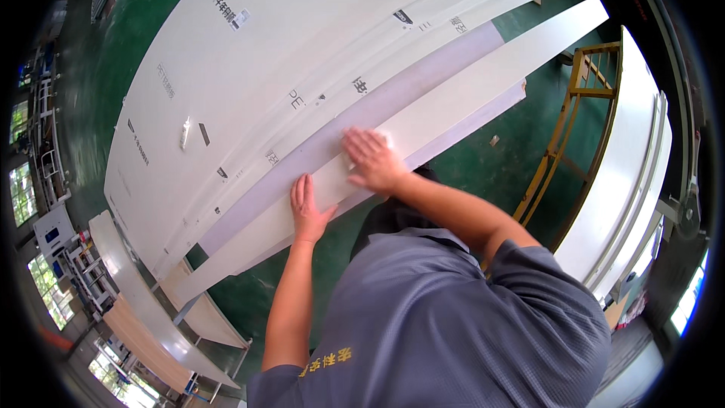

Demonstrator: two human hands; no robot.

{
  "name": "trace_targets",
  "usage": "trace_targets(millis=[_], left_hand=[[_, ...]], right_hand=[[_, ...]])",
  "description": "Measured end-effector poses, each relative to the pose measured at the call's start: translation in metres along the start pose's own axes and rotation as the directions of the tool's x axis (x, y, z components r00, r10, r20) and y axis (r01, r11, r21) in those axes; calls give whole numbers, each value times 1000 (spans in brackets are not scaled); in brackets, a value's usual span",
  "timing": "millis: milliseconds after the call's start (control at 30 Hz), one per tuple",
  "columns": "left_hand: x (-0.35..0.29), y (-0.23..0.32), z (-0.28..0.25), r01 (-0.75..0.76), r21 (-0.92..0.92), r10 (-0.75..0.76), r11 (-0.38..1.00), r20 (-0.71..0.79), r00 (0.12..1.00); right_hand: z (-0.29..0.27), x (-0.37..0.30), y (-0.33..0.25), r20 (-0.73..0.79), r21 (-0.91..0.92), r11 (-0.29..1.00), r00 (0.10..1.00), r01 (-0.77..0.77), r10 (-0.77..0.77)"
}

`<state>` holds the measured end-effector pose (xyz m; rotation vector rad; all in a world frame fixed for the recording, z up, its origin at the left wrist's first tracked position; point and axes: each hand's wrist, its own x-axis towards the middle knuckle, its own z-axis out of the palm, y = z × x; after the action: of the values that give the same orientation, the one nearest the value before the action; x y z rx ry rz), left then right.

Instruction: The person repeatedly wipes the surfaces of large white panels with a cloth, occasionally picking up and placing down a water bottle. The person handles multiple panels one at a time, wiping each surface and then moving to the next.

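the fingers of the left hand lie flat and close together on a long white panel, palm down near its lower edge. the right hand rests just above it on the same panel, fingers spread a little and pressed flat, gripping nothing. the panel runs slantwise on top of a stack of wide white sheets with a pale grey strip beside it. below the stack lies a green floor, and a yellow metal rack holding more white boards stands to the right.
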<state>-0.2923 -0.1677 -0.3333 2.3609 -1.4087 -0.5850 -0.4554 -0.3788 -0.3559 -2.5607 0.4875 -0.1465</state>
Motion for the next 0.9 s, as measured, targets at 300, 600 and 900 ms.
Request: trace_targets(millis=[300,600,900], left_hand=[[0,-4,6,-37,32,36,999,31,999],[-2,2,2,-66,31,65,997,50,997],[28,48,36,-94,74,95,993,-7,995]], right_hand=[[-36,-55,67,-193,-236,875,903,-423,384],[-140,-97,208,-491,-248,660,679,-710,546],[-52,-32,60,75,-209,978,997,-13,29]])
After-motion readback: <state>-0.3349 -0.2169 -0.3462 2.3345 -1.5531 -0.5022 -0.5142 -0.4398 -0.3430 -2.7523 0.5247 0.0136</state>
